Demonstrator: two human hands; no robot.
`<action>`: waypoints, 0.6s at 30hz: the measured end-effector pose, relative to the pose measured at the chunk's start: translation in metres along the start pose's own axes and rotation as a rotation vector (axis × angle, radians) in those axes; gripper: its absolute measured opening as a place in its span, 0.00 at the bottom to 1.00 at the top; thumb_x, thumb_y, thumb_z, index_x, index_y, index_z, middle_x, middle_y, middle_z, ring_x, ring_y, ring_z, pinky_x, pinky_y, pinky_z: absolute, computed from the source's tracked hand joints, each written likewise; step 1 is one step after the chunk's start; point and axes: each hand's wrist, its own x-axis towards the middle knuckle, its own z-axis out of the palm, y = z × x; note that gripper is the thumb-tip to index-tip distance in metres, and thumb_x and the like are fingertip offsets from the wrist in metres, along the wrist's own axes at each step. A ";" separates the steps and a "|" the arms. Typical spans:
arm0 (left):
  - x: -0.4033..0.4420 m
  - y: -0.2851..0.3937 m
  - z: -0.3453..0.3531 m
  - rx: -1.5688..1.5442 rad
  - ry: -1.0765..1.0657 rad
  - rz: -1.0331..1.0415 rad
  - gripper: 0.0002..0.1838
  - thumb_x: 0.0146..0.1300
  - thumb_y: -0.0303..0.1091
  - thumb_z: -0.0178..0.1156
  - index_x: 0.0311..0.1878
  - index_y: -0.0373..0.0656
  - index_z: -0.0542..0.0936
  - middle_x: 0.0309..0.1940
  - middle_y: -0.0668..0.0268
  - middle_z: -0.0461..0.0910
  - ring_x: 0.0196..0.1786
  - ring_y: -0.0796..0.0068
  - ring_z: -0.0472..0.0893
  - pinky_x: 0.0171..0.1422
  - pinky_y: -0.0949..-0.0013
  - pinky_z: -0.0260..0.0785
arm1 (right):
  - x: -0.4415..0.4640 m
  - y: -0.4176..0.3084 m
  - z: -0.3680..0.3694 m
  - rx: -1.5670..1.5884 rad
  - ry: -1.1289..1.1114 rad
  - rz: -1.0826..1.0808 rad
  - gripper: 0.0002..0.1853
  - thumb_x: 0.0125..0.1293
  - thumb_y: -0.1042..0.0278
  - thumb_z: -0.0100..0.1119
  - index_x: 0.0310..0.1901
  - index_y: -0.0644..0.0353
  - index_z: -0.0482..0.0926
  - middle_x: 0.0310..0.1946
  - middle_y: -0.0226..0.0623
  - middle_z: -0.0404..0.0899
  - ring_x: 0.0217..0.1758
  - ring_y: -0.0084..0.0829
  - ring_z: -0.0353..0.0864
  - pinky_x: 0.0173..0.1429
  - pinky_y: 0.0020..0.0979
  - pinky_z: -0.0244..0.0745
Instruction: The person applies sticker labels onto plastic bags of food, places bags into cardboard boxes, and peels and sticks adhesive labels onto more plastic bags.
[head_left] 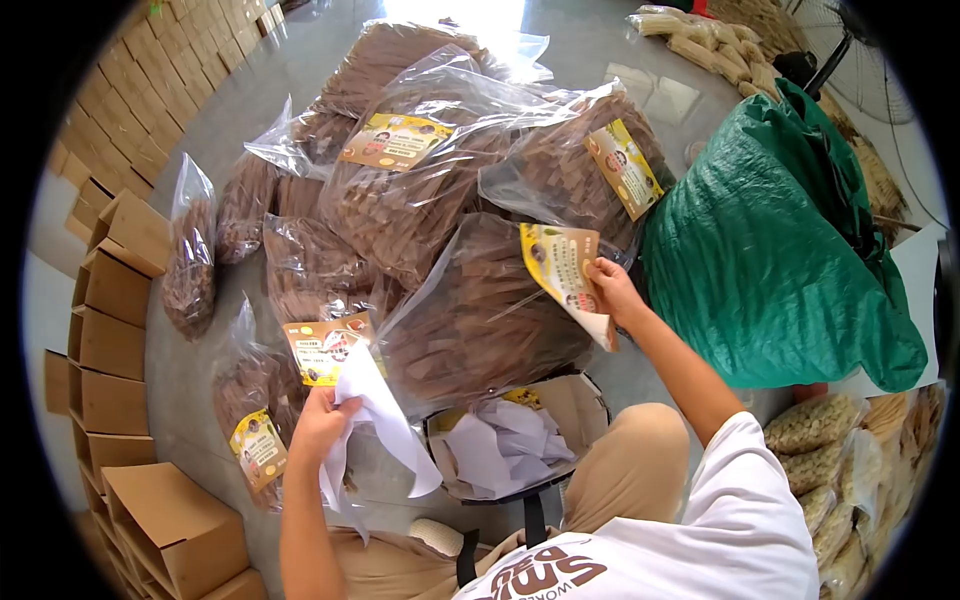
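My left hand [322, 418] is closed around a sheet of white backing paper [368, 395] and a brown and yellow printed label [325, 345]. Pinched by its edge in my right hand [615, 292] is a second printed label [562, 265], its lower corner curling to show white. That label hangs over a large clear plastic bag of brown dried strips [480, 325]; whether it touches the bag I cannot tell. Between my hands and close to my knees, an open box [597, 415] holds crumpled white paper [510, 440] and some printed labels.
Several more bags of brown strips [420, 190] are heaped ahead, some labelled. Open cardboard boxes [175, 510] line the left, with stacked cartons [150, 70] behind. A green woven sack [770, 250] stands at right, near bags of pale dried food [820, 440] and a fan [850, 70].
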 end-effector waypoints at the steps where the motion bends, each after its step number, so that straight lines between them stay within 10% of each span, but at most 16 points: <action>1: -0.001 0.002 -0.001 0.002 0.003 0.000 0.05 0.56 0.24 0.54 0.33 0.35 0.79 0.23 0.70 0.77 0.23 0.83 0.71 0.28 0.77 0.61 | 0.005 0.006 0.011 -0.051 0.026 0.012 0.07 0.64 0.66 0.51 0.36 0.60 0.72 0.30 0.30 0.76 0.32 0.21 0.75 0.39 0.25 0.73; 6: -0.006 0.015 0.003 0.232 -0.056 -0.067 0.06 0.53 0.23 0.54 0.32 0.33 0.78 0.22 0.71 0.75 0.24 0.84 0.69 0.27 0.76 0.60 | 0.009 0.028 0.053 -0.319 0.084 0.017 0.10 0.63 0.63 0.53 0.34 0.62 0.72 0.26 0.28 0.74 0.28 0.16 0.69 0.32 0.20 0.65; 8: -0.003 0.009 0.001 0.268 -0.050 -0.063 0.06 0.53 0.23 0.54 0.31 0.32 0.78 0.22 0.71 0.75 0.24 0.84 0.69 0.26 0.76 0.60 | 0.007 0.031 0.061 -0.828 0.148 -0.041 0.21 0.61 0.55 0.54 0.42 0.69 0.70 0.37 0.51 0.76 0.42 0.43 0.75 0.46 0.36 0.68; 15: 0.009 0.003 -0.004 0.400 -0.089 -0.103 0.06 0.51 0.25 0.55 0.31 0.32 0.78 0.20 0.69 0.75 0.23 0.80 0.71 0.26 0.71 0.62 | -0.008 0.016 0.074 -0.966 0.164 -0.089 0.20 0.55 0.61 0.59 0.41 0.68 0.68 0.37 0.50 0.73 0.43 0.45 0.73 0.47 0.37 0.67; 18: 0.013 0.001 -0.006 0.538 -0.083 -0.131 0.08 0.50 0.27 0.58 0.32 0.32 0.79 0.20 0.64 0.76 0.23 0.75 0.72 0.30 0.70 0.64 | -0.015 0.006 0.083 -1.161 0.230 -0.140 0.41 0.53 0.59 0.61 0.62 0.67 0.49 0.62 0.52 0.50 0.61 0.56 0.55 0.65 0.41 0.52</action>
